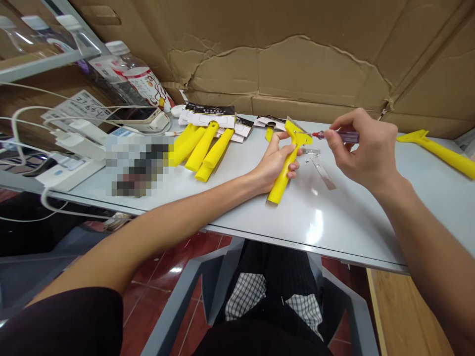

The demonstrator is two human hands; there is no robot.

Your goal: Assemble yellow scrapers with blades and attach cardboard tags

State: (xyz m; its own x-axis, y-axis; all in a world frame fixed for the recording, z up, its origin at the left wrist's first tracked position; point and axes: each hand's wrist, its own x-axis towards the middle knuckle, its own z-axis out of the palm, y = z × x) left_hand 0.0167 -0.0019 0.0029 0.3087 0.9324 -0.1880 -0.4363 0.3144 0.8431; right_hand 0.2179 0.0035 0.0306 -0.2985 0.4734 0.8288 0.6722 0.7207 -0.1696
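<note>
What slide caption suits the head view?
Left hand grips a yellow tool; right hand holds a screwdriver at its head.

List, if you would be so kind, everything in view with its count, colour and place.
Table: one, white, across the middle
Y-shaped tool: one, yellow, in the left hand
Screwdriver: one, purplish, in the right hand
Metal strips: at least two, silver, on table between the hands
Carded tools: at least five, yellow, left of and behind the left hand
Loose tool: one, yellow, table's right end
Phone: one, gold-edged, table's left
Plugs and cables: several, white, table's left
Pixelated patch: one, multicoloured, table's left
Bottles: at least four, mostly clear, upper left
Cardboard: one backing, brown, behind the table
Floor: one, red tiles, below the table
Wooden surface: one, tan, lower right
Hands: two, bare, over the table
</note>
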